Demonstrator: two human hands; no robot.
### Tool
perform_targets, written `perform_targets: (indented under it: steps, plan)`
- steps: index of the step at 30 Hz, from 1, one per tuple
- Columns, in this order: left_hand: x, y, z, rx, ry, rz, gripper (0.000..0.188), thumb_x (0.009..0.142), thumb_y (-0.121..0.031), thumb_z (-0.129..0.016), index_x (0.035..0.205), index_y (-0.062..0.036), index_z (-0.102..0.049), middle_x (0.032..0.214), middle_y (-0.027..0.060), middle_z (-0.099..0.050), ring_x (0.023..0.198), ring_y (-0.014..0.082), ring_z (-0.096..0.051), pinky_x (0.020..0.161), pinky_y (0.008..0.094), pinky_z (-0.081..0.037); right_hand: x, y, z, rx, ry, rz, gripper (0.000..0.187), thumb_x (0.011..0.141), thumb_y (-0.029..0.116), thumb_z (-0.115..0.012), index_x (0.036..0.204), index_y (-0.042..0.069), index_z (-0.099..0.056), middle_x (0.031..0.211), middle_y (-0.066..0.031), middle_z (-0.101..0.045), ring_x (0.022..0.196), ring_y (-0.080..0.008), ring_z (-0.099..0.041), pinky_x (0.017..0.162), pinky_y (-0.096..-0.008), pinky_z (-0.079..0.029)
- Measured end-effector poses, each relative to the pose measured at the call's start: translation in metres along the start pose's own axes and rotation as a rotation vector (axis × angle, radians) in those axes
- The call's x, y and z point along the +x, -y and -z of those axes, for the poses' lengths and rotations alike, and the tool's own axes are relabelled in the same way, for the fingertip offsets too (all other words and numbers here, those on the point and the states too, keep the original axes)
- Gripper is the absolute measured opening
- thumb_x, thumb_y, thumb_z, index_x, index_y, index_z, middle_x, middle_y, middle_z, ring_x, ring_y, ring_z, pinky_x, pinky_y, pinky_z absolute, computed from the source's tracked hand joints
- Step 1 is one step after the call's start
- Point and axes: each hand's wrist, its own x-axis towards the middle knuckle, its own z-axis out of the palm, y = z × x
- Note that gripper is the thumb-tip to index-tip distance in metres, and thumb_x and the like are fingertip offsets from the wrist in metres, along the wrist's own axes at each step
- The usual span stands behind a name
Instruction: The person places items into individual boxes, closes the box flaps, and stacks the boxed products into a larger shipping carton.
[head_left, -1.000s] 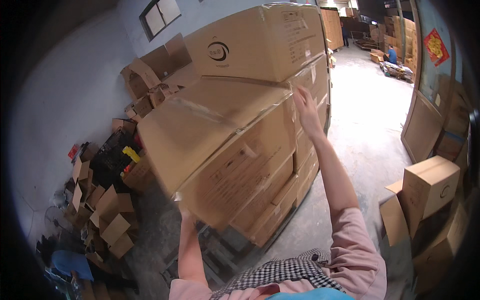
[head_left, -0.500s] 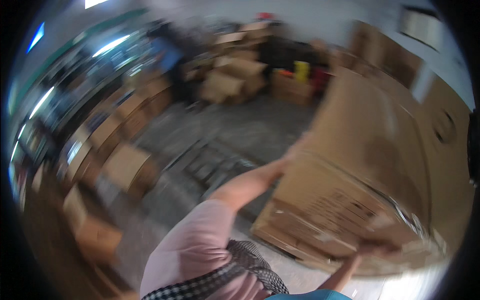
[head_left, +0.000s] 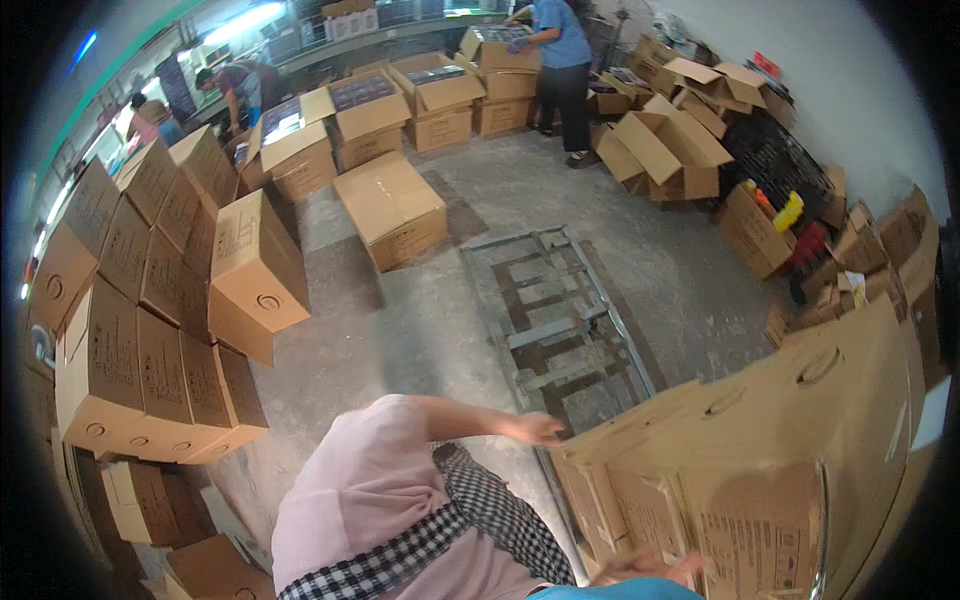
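A large brown cardboard carton (head_left: 760, 520) stands upright at the lower right, within a close-packed group of similar cartons. My left hand (head_left: 535, 428) is stretched out just beside the upper left edge of that group, with loose fingers and nothing in them. Low in front of the large carton's printed side is my right hand (head_left: 650, 568), slightly blurred, its fingers apart. Whether its fingertips touch the cardboard I cannot tell. A checked black and white cloth (head_left: 500, 510) hangs over my pink clothing.
A metal frame (head_left: 560, 320) lies on the floor ahead. A closed carton (head_left: 392, 205) sits beyond it, and stacked cartons (head_left: 150, 370) line the left. A co-worker in blue (head_left: 555, 50) handles a carton at the back. Open boxes (head_left: 665, 150) lie at the far right.
My view has swung to the right. Both hands were against the large carton; my left hand has come off its upper edge, and the carton now appears upright among the others.
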Motion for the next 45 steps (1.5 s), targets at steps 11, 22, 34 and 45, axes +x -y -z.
perform_targets:
  steps: [11,22,34,45]
  plan:
    - [-0.391,0.240,0.166,-0.046,-0.495,0.960,0.048,0.085,-0.046,-0.066,0.110,-0.0049,-0.070,0.103,0.0208,-0.070,0.098,0.0363,-0.067,0.088,0.0448,-0.052,-0.007,0.299,-0.377,0.824,0.777,-0.009,0.025,0.088,-0.001,-0.060,0.114,-0.001,-0.060,0.118,-0.0182,-0.057,0.108,-0.0360,-0.056,0.089,-0.0413,-0.049]
    - [-0.368,0.342,0.362,-0.150,-0.422,1.034,0.049,0.086,-0.040,-0.065,0.120,-0.0055,-0.063,0.116,0.0222,-0.065,0.109,0.0402,-0.061,0.092,0.0479,-0.050,0.011,0.478,-0.640,0.933,1.327,0.436,0.026,0.082,0.008,-0.065,0.107,0.003,-0.063,0.111,-0.0152,-0.059,0.108,-0.0351,-0.057,0.091,-0.0429,-0.049]
    - [-0.350,0.463,0.628,-0.089,-0.548,1.050,0.053,0.090,-0.045,-0.060,0.127,-0.0069,-0.058,0.110,0.0243,-0.066,0.104,0.0426,-0.062,0.091,0.0486,-0.050,0.159,0.668,-0.911,0.994,1.217,0.344,0.017,0.087,0.010,-0.061,0.103,0.003,-0.064,0.104,-0.0154,-0.062,0.102,-0.0347,-0.060,0.087,-0.0430,-0.050]
    - [-0.355,0.521,0.896,0.146,-0.672,1.115,0.047,0.088,-0.042,-0.064,0.118,-0.0050,-0.064,0.103,0.0217,-0.069,0.100,0.0401,-0.065,0.087,0.0477,-0.052,0.133,0.698,-0.933,0.913,1.405,0.236,0.022,0.086,0.013,-0.065,0.105,0.004,-0.064,0.104,-0.0150,-0.063,0.102,-0.0347,-0.060,0.088,-0.0427,-0.050]
